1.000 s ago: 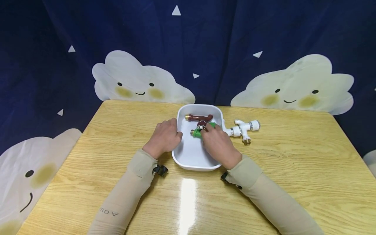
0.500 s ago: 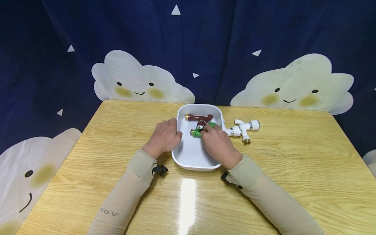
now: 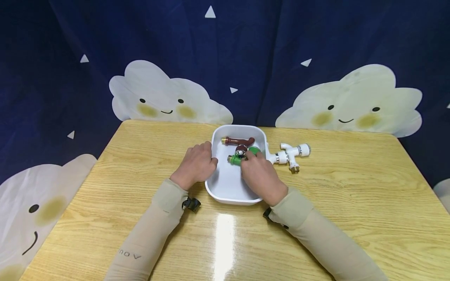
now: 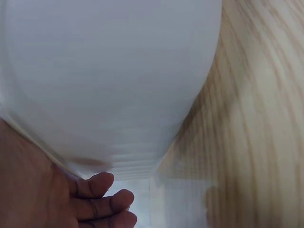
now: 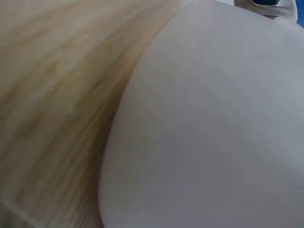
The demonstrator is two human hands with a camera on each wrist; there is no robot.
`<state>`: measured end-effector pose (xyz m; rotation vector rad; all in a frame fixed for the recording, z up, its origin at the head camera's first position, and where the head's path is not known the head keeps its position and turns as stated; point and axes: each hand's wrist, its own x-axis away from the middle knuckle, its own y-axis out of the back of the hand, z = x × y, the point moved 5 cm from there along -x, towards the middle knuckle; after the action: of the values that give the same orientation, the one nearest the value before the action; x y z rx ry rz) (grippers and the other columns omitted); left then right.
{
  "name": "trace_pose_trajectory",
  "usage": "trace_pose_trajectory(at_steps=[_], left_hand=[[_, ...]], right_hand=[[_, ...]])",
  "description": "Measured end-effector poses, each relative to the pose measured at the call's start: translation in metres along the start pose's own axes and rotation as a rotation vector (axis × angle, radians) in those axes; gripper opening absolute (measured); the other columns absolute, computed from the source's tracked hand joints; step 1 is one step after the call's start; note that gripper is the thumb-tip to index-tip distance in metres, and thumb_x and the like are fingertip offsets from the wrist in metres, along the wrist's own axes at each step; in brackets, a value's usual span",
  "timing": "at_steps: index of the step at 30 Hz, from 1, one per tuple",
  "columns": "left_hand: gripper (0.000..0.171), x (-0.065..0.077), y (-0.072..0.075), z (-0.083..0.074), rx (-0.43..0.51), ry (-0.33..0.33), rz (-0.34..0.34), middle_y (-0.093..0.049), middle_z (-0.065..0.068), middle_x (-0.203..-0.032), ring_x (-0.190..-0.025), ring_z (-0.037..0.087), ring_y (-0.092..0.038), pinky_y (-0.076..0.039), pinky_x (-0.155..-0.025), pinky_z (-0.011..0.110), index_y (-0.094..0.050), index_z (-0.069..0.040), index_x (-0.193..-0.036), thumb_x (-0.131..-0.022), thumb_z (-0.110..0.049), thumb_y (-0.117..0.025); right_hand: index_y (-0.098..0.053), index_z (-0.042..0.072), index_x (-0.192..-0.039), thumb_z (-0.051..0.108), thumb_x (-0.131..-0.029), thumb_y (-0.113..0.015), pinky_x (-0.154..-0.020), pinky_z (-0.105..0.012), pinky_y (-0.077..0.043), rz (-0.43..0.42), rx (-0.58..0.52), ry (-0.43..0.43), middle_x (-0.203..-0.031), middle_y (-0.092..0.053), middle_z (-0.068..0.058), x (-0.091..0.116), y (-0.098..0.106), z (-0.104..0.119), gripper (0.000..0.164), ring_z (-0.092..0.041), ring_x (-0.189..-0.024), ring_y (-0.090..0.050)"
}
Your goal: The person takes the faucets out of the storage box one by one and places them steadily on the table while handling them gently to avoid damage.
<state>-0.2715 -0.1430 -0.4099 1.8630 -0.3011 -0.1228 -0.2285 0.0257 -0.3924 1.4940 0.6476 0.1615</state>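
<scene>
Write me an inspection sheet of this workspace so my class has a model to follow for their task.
Surface: wooden table, with glare in front of the tub.
Job's things: a dark red tap and a green tap lie inside the tub; white tap pieces lie on the table to its right, and whether they are joined as one is unclear.
Clutter: nothing seen.
Hands: the left hand holds the tub's left rim; the right hand reaches in at the green tap, its grip hidden.
Cables: nothing seen.
Surroundings: dark blue curtain with smiling clouds behind the table.
</scene>
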Motion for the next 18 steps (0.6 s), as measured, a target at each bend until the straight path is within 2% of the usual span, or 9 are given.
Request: trace_pose_trajectory(at_steps=[8, 18], left_hand=[[0.034, 0.0001, 0.0008, -0.0007, -0.005, -0.005, -0.002, -0.059, 0.014, -0.096, -0.091, 0.031, -0.056, -0.046, -0.087, 0.044, -0.052, 0.002, -0.117, -0.1, -0.025, -0.044], [0.034, 0.0007, 0.0025, -0.0017, -0.007, -0.005, -0.002, -0.059, 0.014, -0.095, -0.09, 0.031, -0.056, -0.046, -0.084, 0.043, -0.053, 0.003, -0.117, -0.099, -0.025, -0.043]], right_hand=[[-0.078, -0.001, -0.096, 0.007, -0.094, -0.067, -0.054, -0.046, -0.06, 0.025, -0.006, -0.016, -0.102, -0.071, -0.019, 0.0005, -0.0001, 0.0006, 0.015, -0.036, -0.076, -0.066], [-0.078, -0.001, -0.093, 0.007, -0.093, -0.067, -0.051, -0.045, -0.058, 0.016, -0.008, 0.0, -0.098, -0.071, -0.019, -0.0003, 0.0008, -0.0001, 0.013, -0.033, -0.068, -0.066]])
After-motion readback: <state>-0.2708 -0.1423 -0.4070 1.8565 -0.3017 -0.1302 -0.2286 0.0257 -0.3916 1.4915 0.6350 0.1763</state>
